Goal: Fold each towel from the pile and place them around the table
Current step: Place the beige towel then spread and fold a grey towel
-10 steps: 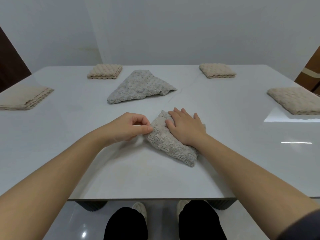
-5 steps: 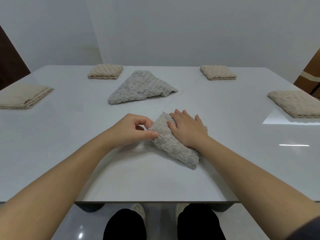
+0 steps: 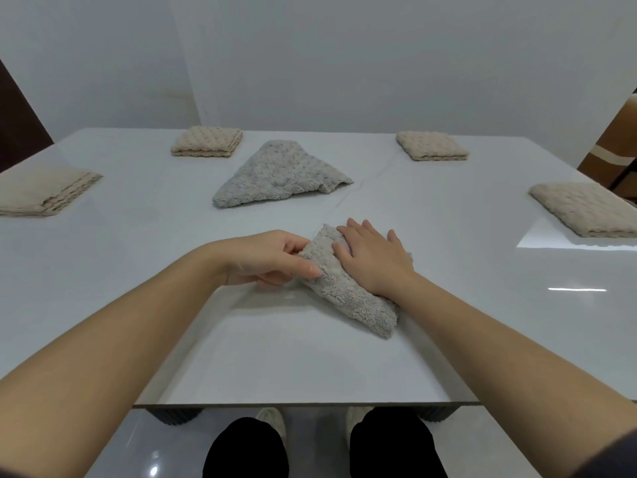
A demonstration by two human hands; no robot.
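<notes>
4 beige towels (image 3: 206,141) folded, placed. Left fingers (image 3: 303,269) pinch grey towel (image 3: 351,298), right hand (image 3: 374,257) flat on it. Far towel (image 3: 279,174), 12 o'clock, unfolded.

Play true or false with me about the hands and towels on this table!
1. The right hand lies flat on the near grey towel. True.
2. The left hand touches no towel. False: it pinches the near grey towel's edge.
3. Four folded beige towels lie near the table's edges. True.
4. The far grey towel is folded into a neat square. False: it lies loose, roughly a triangle.
</notes>
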